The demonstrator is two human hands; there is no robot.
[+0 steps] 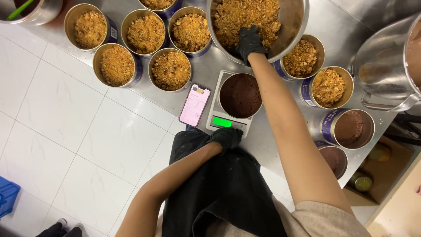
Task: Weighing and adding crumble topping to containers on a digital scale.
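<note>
Production kitchen: steel counter (258,145), scale (228,120), filled tins (117,65).

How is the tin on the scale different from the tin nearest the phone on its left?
The tin on the scale shows a smooth dark brown filling; the tin left of the phone is topped with golden crumbs. The first sits on the digital scale, the second directly on the steel table. Both are round, open metal tins.

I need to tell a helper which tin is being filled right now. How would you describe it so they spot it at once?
Find the steel counter, then the small white scale with a green lit display at its near edge, beside a phone. The tin on the scale holds a smooth dark brown filling; neighbouring tins carry golden crumbs.
</note>
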